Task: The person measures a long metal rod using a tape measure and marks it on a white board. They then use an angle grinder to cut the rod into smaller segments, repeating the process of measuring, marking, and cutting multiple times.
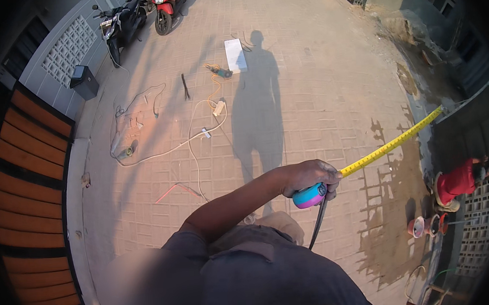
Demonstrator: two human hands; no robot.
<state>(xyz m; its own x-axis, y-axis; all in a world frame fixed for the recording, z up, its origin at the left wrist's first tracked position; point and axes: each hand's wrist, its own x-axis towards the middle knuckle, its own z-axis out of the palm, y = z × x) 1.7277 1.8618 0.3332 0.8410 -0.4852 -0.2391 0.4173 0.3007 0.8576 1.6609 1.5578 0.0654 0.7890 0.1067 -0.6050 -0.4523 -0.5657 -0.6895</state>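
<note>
My left arm reaches in from the lower left, and my left hand (312, 177) is closed round a blue and purple tape measure (310, 195). From it the yellow blade (392, 149) runs out to the right and upward. Its far end lies by the edge of a dark wall (468, 114); what holds it there I cannot make out. A thin black strip (318, 224), perhaps a strap, hangs below the tape measure's case. My right hand does not show.
Cables, an angle grinder (223, 73), a white box (235, 55) and a power strip (219, 108) lie on the paving. A person in red (456, 183) crouches at the right beside buckets (416, 227). Motorbikes (122, 24) stand at the far left, near a bin (84, 84).
</note>
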